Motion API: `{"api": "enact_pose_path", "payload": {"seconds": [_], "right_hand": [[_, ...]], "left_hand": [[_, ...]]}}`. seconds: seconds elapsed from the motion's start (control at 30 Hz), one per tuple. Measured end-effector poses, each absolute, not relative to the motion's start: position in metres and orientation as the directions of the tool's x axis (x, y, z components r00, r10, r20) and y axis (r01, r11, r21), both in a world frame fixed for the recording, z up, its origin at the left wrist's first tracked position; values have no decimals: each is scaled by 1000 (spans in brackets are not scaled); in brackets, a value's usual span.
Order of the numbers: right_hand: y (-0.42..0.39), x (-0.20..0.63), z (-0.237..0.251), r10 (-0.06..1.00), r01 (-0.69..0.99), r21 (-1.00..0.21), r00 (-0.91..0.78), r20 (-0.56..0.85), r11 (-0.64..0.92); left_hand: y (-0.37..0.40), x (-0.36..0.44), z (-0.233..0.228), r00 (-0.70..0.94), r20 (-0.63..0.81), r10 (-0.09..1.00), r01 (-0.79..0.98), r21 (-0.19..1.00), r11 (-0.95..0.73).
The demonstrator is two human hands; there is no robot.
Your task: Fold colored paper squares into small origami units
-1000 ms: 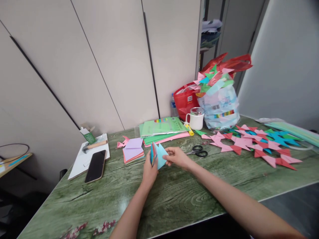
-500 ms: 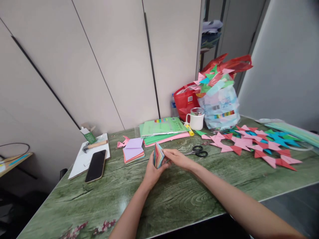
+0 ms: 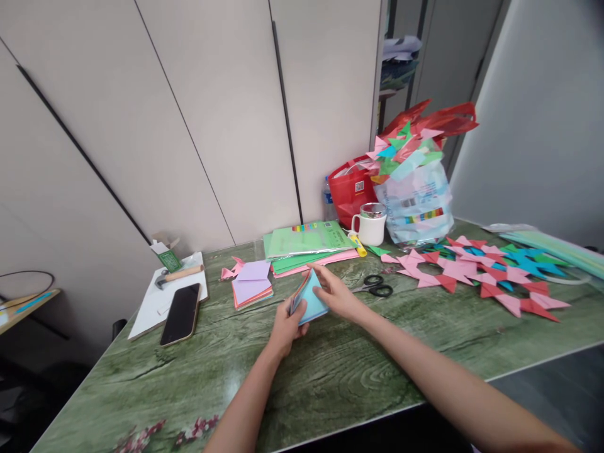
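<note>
Bare green tabletop [image 3: 330,371] lies open toward the near edge. Beyond the hands, the purple paper stack [image 3: 252,284], green paper pack [image 3: 309,244], scissors [image 3: 376,286] and white mug [image 3: 370,225] crowd the way; folded paper stars [image 3: 476,274] block the right, the phone [image 3: 180,313] the left

From where I sit, my left hand [image 3: 285,327] covers the lower edge of the stack of paper squares [image 3: 309,297], and I see only its blue top sheet and thin coloured edges, so I cannot count the sheets. My right hand [image 3: 337,296] hides the stack's right corner. Both forearms run out of the bottom of the frame. The print on the green paper packet [image 3: 309,241] is too small to read, as is the label on the clear plastic bag [image 3: 418,204]. The water bottle [image 3: 328,201] is mostly hidden behind the red bag [image 3: 352,189]. At the left edge, a small side table [image 3: 26,307] is cut off.
</note>
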State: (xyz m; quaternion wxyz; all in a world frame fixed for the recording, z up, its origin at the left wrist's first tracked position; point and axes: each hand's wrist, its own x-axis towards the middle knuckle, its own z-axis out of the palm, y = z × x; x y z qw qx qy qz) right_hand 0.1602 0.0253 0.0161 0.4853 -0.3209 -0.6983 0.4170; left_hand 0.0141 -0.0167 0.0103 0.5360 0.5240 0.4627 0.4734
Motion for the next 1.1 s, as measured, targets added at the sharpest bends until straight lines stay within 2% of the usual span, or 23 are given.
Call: {"api": "enact_pose_path", "payload": {"seconds": [0.13, 0.27, 0.47, 0.63, 0.73, 0.83, 0.9, 1.0, 1.1], "right_hand": [[18, 155, 14, 796, 152, -809, -354, 491, 567], [12, 151, 14, 758, 199, -763, -416, 502, 614], [15, 155, 21, 819, 168, -826, -339, 463, 538], [13, 156, 16, 785, 176, -812, -432, 444, 557], [12, 153, 17, 840, 29, -902, -378, 390, 432], [11, 150, 22, 867, -266, -951, -424, 261, 157], [10, 148, 25, 847, -369, -929, -498, 186, -13], [11, 148, 27, 820, -433, -891, -554, 146, -134], [12, 146, 25, 830, -437, -888, -541, 133, -142]], "left_hand": [[-18, 16, 11, 137, -6, 991, -6, 1000, 7], [-20, 17, 10, 68, 25, 997, 48, 998, -29], [-21, 17, 10, 53, 15, 998, 67, 998, -18], [-20, 18, 7, -27, 8, 1000, 23, 1000, -8], [-19, 17, 5, -35, 26, 999, 12, 1000, -25], [-19, 15, 5, -23, 84, 996, 20, 996, -83], [-18, 14, 7, -24, 114, 993, 68, 991, -112], [-18, 13, 9, -6, 165, 986, 265, 951, -158], [-17, 11, 10, 23, 329, 944, 495, 817, -297]]}}
